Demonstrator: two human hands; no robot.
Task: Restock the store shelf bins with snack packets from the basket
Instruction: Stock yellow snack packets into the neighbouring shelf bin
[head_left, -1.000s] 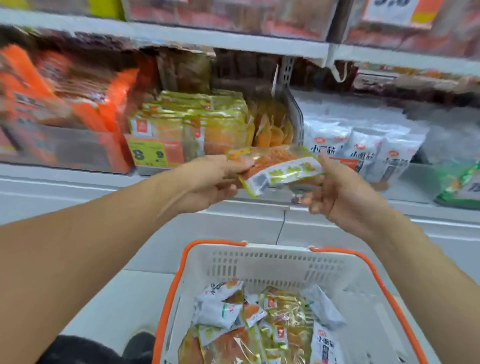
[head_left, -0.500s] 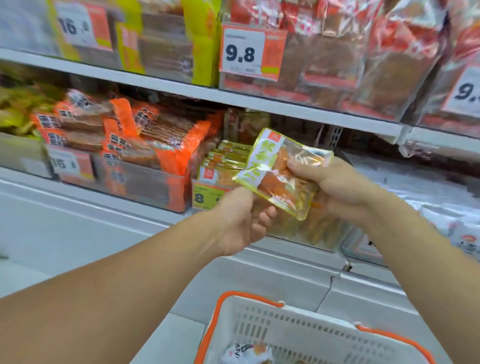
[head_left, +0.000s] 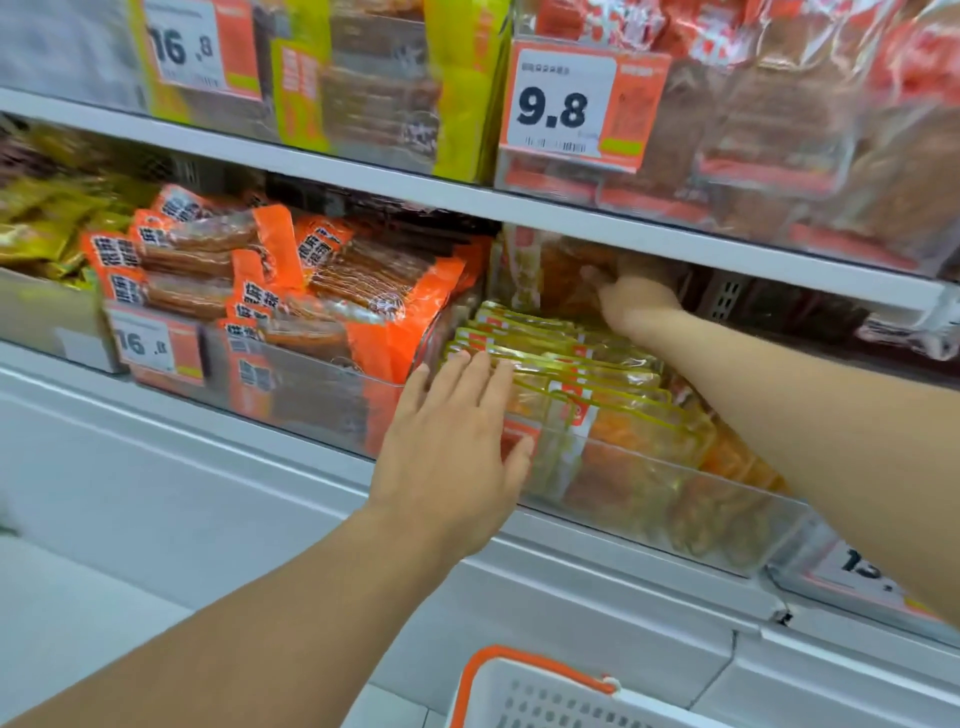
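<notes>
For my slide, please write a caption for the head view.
Right hand pushes a packet to the bin's back; left hand steadies the front row.

We can't make out our right hand's (head_left: 631, 301) grip, and the white orange-rimmed plastic basket (head_left: 545, 699) gets cropped.

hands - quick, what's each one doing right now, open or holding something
Left hand: open, straight fingers resting on the front yellow packets in the clear bin.
Right hand: at the back of the bin holding an upright packet.
</notes>
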